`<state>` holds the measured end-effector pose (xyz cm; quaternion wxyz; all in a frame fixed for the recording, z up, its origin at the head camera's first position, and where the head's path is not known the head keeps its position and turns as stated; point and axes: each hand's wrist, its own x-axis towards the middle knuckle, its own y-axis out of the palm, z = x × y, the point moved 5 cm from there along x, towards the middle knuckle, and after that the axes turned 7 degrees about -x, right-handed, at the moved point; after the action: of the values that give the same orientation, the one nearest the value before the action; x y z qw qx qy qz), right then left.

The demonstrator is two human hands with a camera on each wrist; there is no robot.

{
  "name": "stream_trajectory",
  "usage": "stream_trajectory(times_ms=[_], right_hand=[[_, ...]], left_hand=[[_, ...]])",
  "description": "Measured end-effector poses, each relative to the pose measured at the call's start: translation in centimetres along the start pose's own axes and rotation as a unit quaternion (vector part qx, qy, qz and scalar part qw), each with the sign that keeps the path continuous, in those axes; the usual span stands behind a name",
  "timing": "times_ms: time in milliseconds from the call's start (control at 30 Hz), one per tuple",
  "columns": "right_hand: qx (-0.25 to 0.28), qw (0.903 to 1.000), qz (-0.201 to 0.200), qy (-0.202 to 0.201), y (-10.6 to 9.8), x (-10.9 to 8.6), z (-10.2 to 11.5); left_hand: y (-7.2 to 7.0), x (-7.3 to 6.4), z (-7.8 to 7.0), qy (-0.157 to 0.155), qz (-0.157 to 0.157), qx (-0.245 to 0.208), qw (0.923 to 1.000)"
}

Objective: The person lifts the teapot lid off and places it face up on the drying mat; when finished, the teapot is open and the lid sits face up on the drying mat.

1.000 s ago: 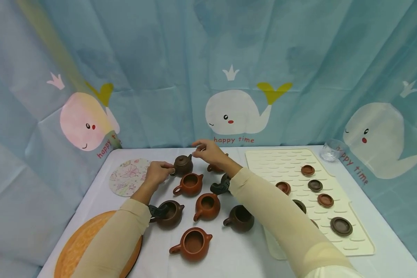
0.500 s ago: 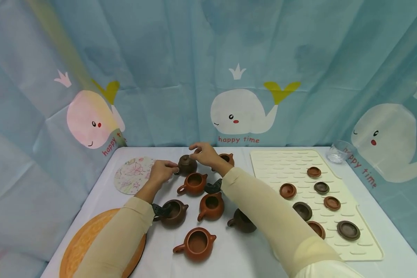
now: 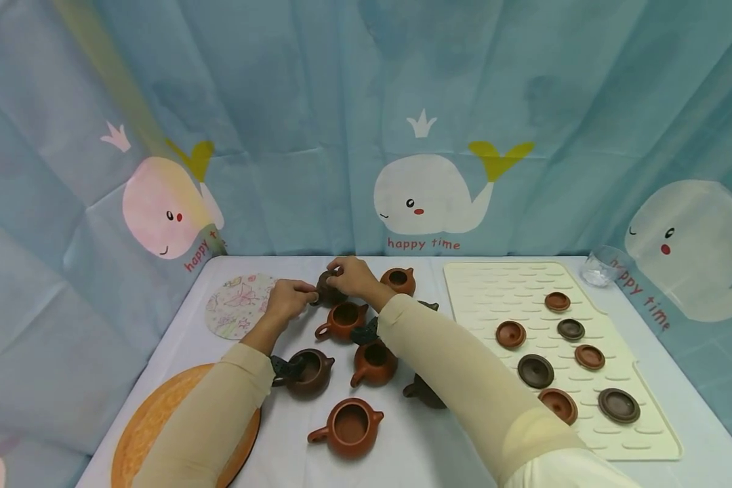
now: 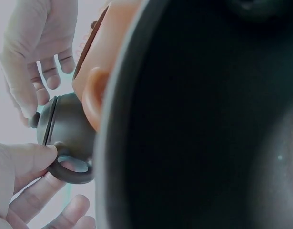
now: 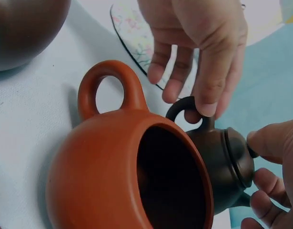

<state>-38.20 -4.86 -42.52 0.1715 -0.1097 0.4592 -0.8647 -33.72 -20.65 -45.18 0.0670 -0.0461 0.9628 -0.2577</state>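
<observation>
At the back of the table, a small dark brown teapot (image 3: 327, 293) stands with its lid (image 5: 240, 155) on. My left hand (image 3: 285, 300) pinches its loop handle (image 4: 72, 177) between thumb and forefinger. From the other side my right hand (image 3: 355, 278) holds the lid's round knob (image 4: 35, 120) at its fingertips, covering much of the pot in the head view. An orange-red teapot (image 5: 94, 171) without a lid stands right beside the dark one, nearer to me.
Several more lidless teapots, such as a red one (image 3: 350, 428) and a brown one (image 3: 310, 379), stand around my forearms. A cream mat (image 3: 482, 285) with several lids lies right; a glass (image 3: 598, 270) stands behind. Left are a floral round mat (image 3: 234, 312) and an orange round board (image 3: 158, 400).
My right hand has come down and left, from above the dark teapot's spout onto its lid knob. My left hand keeps its grip on the handle. The head view has shifted slightly.
</observation>
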Motion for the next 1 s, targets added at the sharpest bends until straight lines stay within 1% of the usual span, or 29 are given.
stream_trajectory(times_ms=[200, 300, 367, 433, 533, 633, 733, 833, 933, 1000], right_hand=[[-0.054, 0.9985, -0.002, 0.009, 0.3, 0.3, 0.2], [-0.075, 0.9971, -0.009, 0.007, 0.1, 0.3, 0.3], [-0.078, 0.9968, -0.014, 0.002, 0.0, 0.3, 0.5], [-0.070, 0.9973, -0.021, -0.004, -0.2, 0.2, 0.7], [-0.039, 0.9986, -0.034, -0.012, -0.6, 0.1, 0.8], [-0.004, 0.9983, -0.057, -0.016, -0.9, -0.2, 0.6], [0.029, 0.9962, -0.080, -0.019, -1.4, -0.5, 0.3], [0.069, 0.9933, -0.091, -0.018, -2.0, -1.1, 0.3], [0.122, 0.9881, -0.092, -0.019, -3.1, -1.9, 0.7], [0.179, 0.9801, -0.084, -0.016, -3.9, -2.6, 0.9]], left_hand=[[0.1, 0.0, -0.3, -0.010, 0.001, 0.002, 0.9999], [0.2, 0.1, -0.3, -0.006, 0.002, 0.001, 1.0000], [0.1, 0.1, -0.3, -0.002, 0.001, 0.003, 1.0000], [0.0, 0.2, -0.3, 0.001, -0.001, 0.007, 1.0000], [-0.1, 0.2, -0.3, 0.002, -0.006, 0.015, 0.9999], [-0.1, 0.2, -0.3, 0.006, -0.005, 0.021, 0.9998], [0.0, 0.3, -0.4, 0.008, -0.001, 0.023, 0.9997], [0.0, 0.2, -0.4, 0.008, 0.003, 0.026, 0.9996], [0.0, 0.3, -0.4, 0.010, 0.004, 0.026, 0.9996], [0.0, 0.3, -0.4, 0.013, 0.005, 0.027, 0.9995]])
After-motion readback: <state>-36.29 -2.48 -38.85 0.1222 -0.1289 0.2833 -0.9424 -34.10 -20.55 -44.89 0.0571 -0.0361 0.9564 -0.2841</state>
